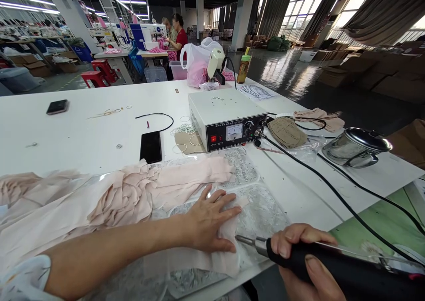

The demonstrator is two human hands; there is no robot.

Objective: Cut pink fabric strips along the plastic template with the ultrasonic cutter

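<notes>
My left hand (212,221) lies spread on a pale pink fabric piece (229,259), pressing it against the clear plastic sheet (262,208) on the table. My right hand (308,256) is wrapped round a black ultrasonic cutter (288,259). Its metal tip points left and sits at the fabric's right edge, close to my left thumb; whether it touches the cloth I cannot tell. Bunched pale pink fabric strips (126,194) lie to the left, beyond my forearm. Behind my hands stands the white control box (229,115), joined to a black cable.
A black phone (151,147) lies left of the box, and another phone (57,106) farther back. At right are a steel mug (357,148) and brown fabric pieces (287,132). A cable (315,170) crosses the table's right side. Two people sit by a sewing machine (149,30) behind.
</notes>
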